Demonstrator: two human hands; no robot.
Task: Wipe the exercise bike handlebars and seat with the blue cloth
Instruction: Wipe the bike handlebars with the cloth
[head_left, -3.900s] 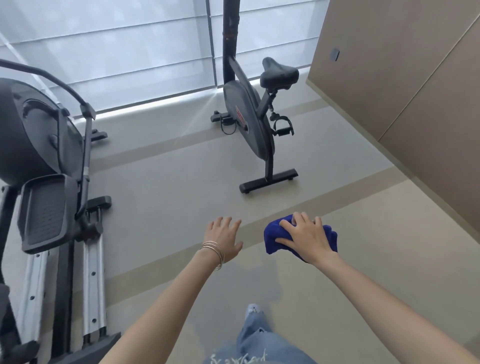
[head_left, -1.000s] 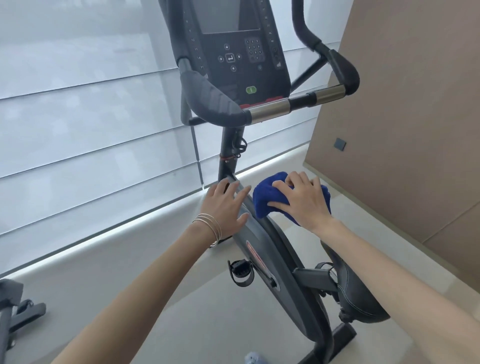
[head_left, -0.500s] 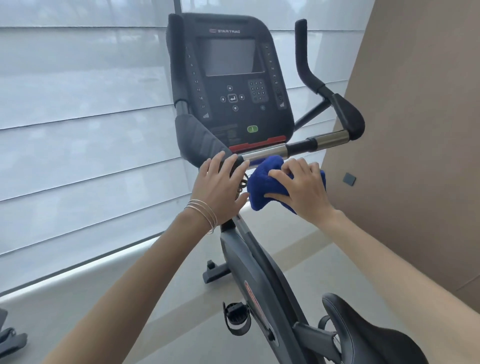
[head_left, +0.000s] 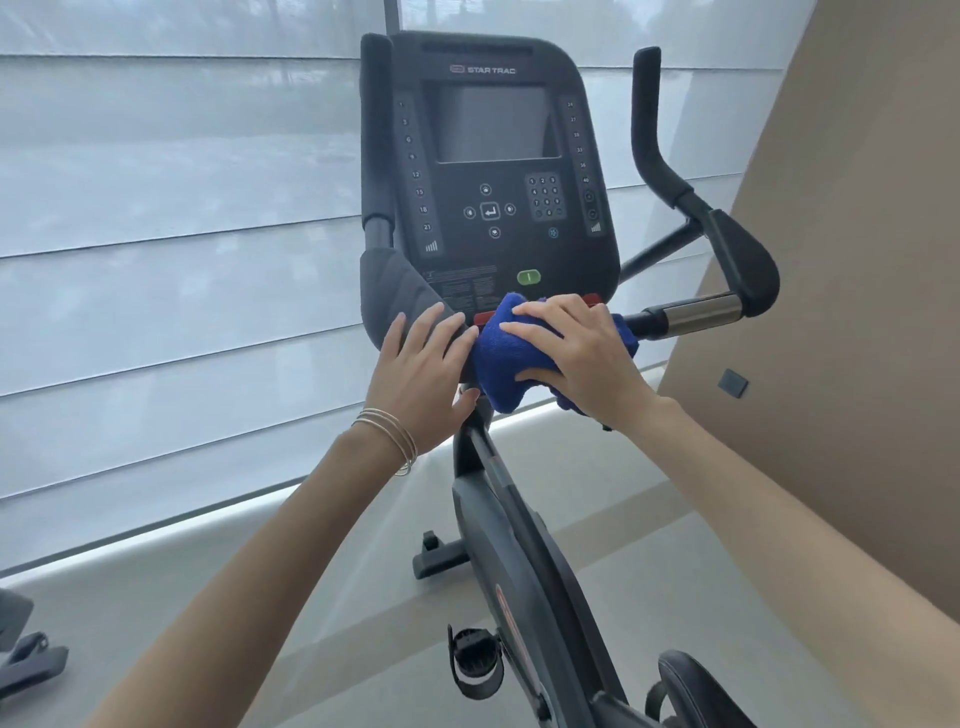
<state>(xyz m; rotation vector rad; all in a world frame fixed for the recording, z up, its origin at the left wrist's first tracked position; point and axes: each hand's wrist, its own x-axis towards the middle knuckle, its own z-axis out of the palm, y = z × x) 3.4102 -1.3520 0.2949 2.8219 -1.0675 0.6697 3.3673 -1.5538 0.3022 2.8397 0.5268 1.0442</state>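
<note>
The black exercise bike stands right in front of me, its console (head_left: 491, 171) at the top. The blue cloth (head_left: 501, 358) is bunched over the middle of the handlebar (head_left: 691, 314), and my right hand (head_left: 576, 353) presses on it with fingers spread over the cloth. My left hand (head_left: 423, 374) lies flat with fingers apart on the left padded grip (head_left: 395, 291), right beside the cloth. The right grip (head_left: 743, 260) and its upright horn are bare. Only the front edge of the black seat (head_left: 691, 691) shows at the bottom right.
White window blinds fill the left and back. A brown wall (head_left: 857, 260) stands close on the right of the bike. The bike's frame and left pedal (head_left: 475, 660) are below my arms. Part of another machine's base (head_left: 26, 660) sits at the lower left on the grey floor.
I have walked from across the room up to the bike. In the last second both hands rose from the frame to the handlebar, and the cloth now rests on the bar's middle.
</note>
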